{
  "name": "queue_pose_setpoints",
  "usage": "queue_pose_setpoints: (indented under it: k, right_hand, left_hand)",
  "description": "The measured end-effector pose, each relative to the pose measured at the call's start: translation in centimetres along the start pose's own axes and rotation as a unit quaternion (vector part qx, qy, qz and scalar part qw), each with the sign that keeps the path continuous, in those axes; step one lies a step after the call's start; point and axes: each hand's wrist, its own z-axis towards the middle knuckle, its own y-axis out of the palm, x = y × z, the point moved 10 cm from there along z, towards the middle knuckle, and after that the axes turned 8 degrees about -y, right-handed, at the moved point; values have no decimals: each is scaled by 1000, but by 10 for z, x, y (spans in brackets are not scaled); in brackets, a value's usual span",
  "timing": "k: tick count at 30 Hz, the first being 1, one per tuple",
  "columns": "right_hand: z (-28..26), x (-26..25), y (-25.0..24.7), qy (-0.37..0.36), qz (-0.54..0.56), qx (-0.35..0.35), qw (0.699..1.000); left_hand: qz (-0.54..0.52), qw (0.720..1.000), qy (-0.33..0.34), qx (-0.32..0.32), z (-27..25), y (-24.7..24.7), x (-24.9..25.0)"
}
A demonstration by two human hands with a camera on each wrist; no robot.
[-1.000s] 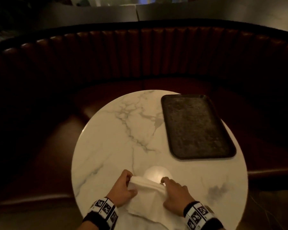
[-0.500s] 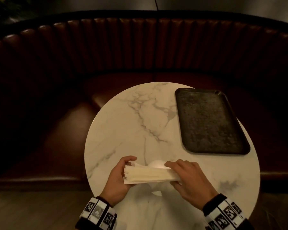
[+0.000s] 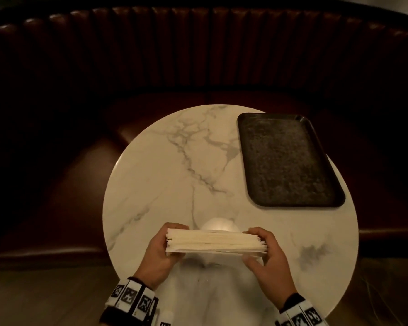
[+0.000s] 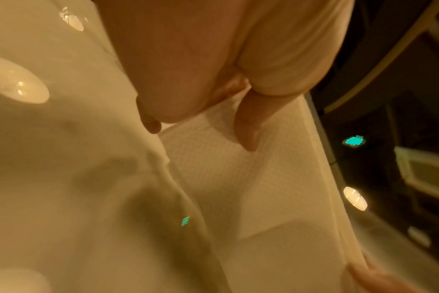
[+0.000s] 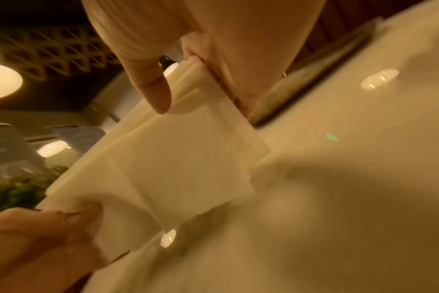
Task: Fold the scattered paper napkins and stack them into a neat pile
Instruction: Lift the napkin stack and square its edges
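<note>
A thick stack of white paper napkins [image 3: 216,242] is held between both hands above the near part of the round marble table [image 3: 165,175]. My left hand [image 3: 166,245] grips the stack's left end, thumb on the near face and fingers behind. My right hand [image 3: 263,250] grips the right end the same way. In the left wrist view the thumb lies on the textured napkin stack [image 4: 238,178]. In the right wrist view the napkin stack [image 5: 183,162] runs from my right fingers down to the other hand at the lower left. The stack's edges look slightly uneven.
A dark rectangular tray [image 3: 289,161] lies empty on the table's right side, reaching past its rim. A curved brown leather booth seat [image 3: 198,55] wraps round the far side. A lamp's bright reflection [image 3: 220,224] shows on the marble just behind the stack.
The stack has been lifted from the table and turned on edge between both hands. The right hand has slid from on top of it to its right end.
</note>
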Motion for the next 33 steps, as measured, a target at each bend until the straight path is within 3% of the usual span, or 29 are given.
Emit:
queue_pose_setpoints:
  k: [4, 8, 12, 16, 19, 22, 26, 33]
  right_hand:
    - [-5, 45, 19, 54, 1, 11, 998]
    - [-1, 44, 16, 30, -19, 37, 999]
    - [7, 22, 0, -6, 5, 67, 998]
    - [17, 12, -10, -40, 14, 30, 999]
    - [16, 30, 4, -10, -13, -12, 1000]
    - [11, 46, 13, 3, -31, -2, 1000]
    - [10, 41, 4, 11, -33, 38, 999]
    - [22, -7, -11, -59, -14, 32, 998]
  left_hand:
    - [22, 999, -24, 22, 1, -1, -23]
    - [33, 998, -27, 43, 5, 1, -25]
    - [30, 999, 12, 21, 2, 6, -1]
    - [78, 996, 47, 11, -1, -1, 14]
    - [90, 996, 1, -2, -3, 4, -6]
    - [132, 991, -23, 18, -6, 11, -20]
    - [171, 984, 3, 55, -6, 5, -9]
    - [171, 981, 75, 50, -5, 1, 39]
